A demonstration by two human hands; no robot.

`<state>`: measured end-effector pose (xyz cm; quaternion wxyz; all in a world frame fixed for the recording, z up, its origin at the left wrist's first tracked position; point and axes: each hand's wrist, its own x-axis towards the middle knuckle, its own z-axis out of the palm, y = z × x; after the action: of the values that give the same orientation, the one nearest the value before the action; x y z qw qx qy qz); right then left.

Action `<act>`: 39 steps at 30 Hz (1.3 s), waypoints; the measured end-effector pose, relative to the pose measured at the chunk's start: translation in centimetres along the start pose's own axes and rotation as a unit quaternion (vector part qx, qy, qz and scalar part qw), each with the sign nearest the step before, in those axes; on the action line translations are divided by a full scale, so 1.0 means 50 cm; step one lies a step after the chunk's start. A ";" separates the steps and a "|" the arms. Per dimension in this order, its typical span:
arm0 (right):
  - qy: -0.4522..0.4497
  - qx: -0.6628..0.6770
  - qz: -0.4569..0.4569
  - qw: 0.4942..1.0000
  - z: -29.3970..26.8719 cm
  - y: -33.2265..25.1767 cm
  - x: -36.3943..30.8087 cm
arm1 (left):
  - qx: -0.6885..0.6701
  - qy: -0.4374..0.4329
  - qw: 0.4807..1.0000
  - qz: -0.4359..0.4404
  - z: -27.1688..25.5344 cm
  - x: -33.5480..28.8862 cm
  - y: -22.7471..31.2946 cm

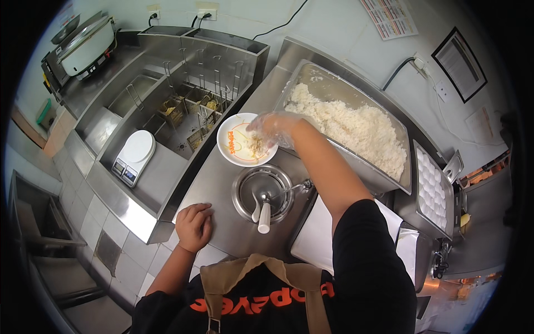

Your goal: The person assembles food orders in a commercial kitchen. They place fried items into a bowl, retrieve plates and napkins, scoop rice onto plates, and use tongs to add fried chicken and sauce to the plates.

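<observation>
Head view: clear-gloved R hand (272,129), fingers bunched, grip can't tell, over round white ceramic-looking bowl (223,136) near steel counter's (208,186) edge; nudge might tip it. Bare L hand (194,225) loose, nothing showing.

- Right hand (271,129), near the counter's left edge: fingers blurred inside a clear glove; whether they touch the rice in the bowl cannot be told.
- Bowl (227,149): part of the right rim hidden by that hand.
- Left hand (193,224), at the counter's near left corner: palm hidden beneath curled fingers.
- Rice pan (409,167), along the counter's wall edge: part of the near wall covered by the right forearm.
- Round pot (238,196), in from the counter's left edge: depth of its contents unclear.
- Counter (214,192): near edge partly behind the apron.
- Scale (138,146): display too small to read.
- Wall sheet (391,19): cut off above.
</observation>
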<state>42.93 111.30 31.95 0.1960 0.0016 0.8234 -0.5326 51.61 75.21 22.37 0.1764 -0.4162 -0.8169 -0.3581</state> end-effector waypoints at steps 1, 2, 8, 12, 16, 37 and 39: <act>0.071 -0.100 -0.024 0.992 -0.002 -0.007 -0.006 | 0.001 0.001 1.000 -0.001 0.000 0.000 0.000; 0.109 -0.145 -0.009 0.983 0.002 -0.018 -0.007 | 0.000 -0.001 1.000 -0.003 0.000 0.000 0.000; 0.167 -0.274 0.037 0.946 0.079 -0.063 -0.022 | 0.000 0.007 1.000 0.008 -0.001 -0.004 0.001; 0.172 -0.105 -0.064 0.977 0.094 -0.032 -0.107 | -0.006 0.014 1.000 0.011 0.002 -0.006 -0.002; 0.167 -0.232 -0.010 0.958 0.072 -0.021 -0.258 | -0.064 0.000 0.998 -0.017 -0.008 -0.016 0.001; 0.210 -0.480 0.312 0.793 0.159 -0.028 -0.356 | -0.007 -0.513 0.754 -0.410 -0.089 -0.973 -0.268; 0.180 -0.483 0.337 0.788 0.162 -0.035 -0.367 | -0.010 -0.487 0.769 -0.413 -0.060 -0.959 -0.273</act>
<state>62.08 107.22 36.55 0.1863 0.2798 0.9408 0.0446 68.89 41.06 -9.70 -0.4148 -0.1587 -0.8827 -0.1537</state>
